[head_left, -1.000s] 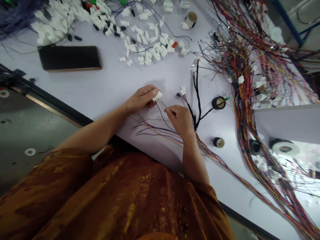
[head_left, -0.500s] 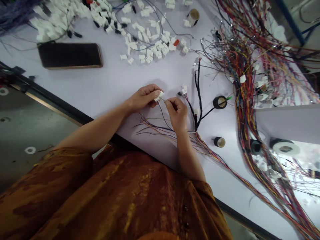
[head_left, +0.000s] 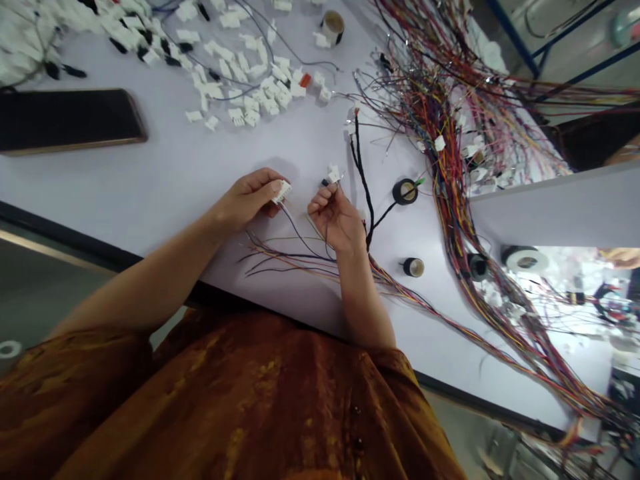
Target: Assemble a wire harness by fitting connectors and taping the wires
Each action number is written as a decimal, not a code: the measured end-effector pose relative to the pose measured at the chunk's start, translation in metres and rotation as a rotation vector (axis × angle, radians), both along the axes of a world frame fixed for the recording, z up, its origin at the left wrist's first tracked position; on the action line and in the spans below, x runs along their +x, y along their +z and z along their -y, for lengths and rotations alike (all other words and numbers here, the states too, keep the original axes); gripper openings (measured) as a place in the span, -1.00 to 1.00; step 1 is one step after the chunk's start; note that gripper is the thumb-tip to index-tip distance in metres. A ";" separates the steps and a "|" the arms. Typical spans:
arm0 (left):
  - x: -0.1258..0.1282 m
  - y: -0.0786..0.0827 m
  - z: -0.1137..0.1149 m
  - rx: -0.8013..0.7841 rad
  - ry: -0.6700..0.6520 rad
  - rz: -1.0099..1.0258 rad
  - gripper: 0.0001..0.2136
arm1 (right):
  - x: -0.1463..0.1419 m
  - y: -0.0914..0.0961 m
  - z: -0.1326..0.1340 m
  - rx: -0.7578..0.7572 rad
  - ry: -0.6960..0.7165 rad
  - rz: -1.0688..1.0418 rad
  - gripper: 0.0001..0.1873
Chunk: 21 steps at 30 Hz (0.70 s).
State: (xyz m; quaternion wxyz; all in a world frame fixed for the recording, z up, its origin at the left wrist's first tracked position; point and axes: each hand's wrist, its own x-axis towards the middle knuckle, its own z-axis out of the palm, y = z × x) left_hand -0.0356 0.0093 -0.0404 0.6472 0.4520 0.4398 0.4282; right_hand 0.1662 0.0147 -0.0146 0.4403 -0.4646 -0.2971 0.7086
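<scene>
My left hand (head_left: 247, 197) pinches a small white connector (head_left: 281, 192) just above the white table (head_left: 165, 170), thin wires trailing from it. My right hand (head_left: 336, 217) is a short way to the right of the connector, fingers curled around a thin wire. Loose coloured wires (head_left: 295, 257) fan out on the table under both hands. A second white connector (head_left: 333, 175) with a black sleeved harness (head_left: 364, 180) lies just beyond my right hand.
A black phone (head_left: 65, 121) lies at the far left. Several white connectors (head_left: 250, 93) are scattered at the back. A thick bundle of coloured wires (head_left: 450, 153) runs down the right side. Black tape rolls (head_left: 406, 191) (head_left: 414, 267) sit right of my hands.
My right hand has drawn slightly away from the connector and its fingers have curled in. The view has shifted so everything sits further left.
</scene>
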 end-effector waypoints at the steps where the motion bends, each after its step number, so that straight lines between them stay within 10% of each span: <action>1: 0.000 0.000 0.000 0.000 0.001 -0.004 -0.79 | 0.000 -0.001 0.000 0.021 0.018 -0.004 -0.65; 11: -0.001 -0.001 -0.002 0.016 -0.006 -0.031 -0.76 | 0.002 -0.003 -0.004 0.122 -0.002 0.031 -0.65; 21: 0.000 0.010 -0.001 0.036 -0.037 -0.017 -0.73 | -0.024 0.001 0.025 0.455 0.066 0.587 -0.86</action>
